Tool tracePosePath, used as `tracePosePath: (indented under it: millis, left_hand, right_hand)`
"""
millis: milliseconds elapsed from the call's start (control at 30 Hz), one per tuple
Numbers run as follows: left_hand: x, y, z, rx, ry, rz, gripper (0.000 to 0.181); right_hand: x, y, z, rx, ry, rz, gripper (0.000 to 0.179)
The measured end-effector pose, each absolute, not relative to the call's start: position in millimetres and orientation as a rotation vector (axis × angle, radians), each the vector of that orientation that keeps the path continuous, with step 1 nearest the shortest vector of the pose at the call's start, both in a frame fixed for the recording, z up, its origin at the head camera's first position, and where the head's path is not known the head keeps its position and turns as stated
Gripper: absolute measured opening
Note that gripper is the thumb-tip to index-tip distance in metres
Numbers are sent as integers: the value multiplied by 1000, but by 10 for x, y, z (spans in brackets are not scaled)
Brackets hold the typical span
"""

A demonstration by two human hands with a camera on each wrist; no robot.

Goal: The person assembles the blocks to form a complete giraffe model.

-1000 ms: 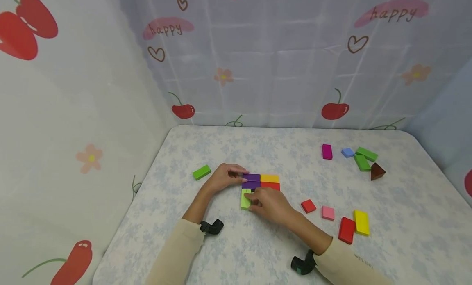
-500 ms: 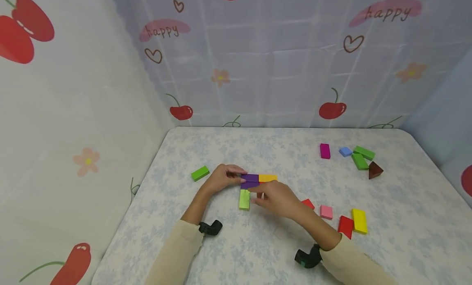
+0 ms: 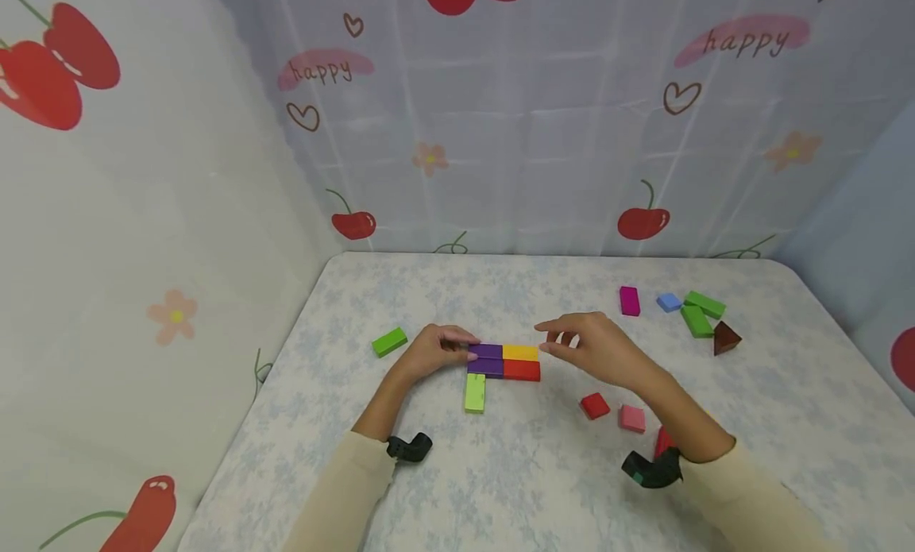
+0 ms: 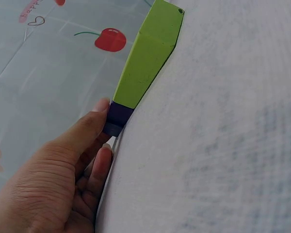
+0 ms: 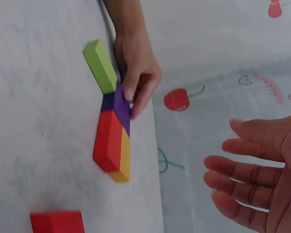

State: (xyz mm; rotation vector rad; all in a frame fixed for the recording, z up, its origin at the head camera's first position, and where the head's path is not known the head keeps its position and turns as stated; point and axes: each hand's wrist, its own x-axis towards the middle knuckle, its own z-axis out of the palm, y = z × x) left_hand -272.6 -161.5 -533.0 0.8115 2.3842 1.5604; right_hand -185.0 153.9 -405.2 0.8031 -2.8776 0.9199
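Observation:
Two purple blocks lie side by side, touching a yellow-orange block and a red block at their right ends. A light green block stretches toward the near side from their left end. My left hand grips the purple blocks' left end; the left wrist view shows its thumb against the dark purple block. My right hand hovers right of the group, fingers spread and holding nothing. The right wrist view shows that hand apart from every block.
A green block lies left of my left hand. To the right are a small red block, a pink block and a partly hidden red one. Farther back sit magenta, blue, green and brown blocks.
My right hand has let go of the light green block and moved right and away from me, uncovering the red and yellow-orange blocks. My left hand has stayed at the purple blocks.

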Motion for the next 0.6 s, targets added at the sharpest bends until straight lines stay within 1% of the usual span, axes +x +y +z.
tracePosePath:
  millis: [200,467,600]
  left_hand:
    - [-2715,-1626,-5304,830,2385,1548,28]
    - [-2721,-1631,-5314,824,2386,1554,27]
    - [-2718,-1627,-5316,818,2384,1550,26]
  right_hand:
    - [-2112,2009,-4027,801,-2827,1001,36]
    - [-2418,2496,-4062,672,-2794,936,39]
    - [-2550,2692,-4136,538,-2869,943,43]
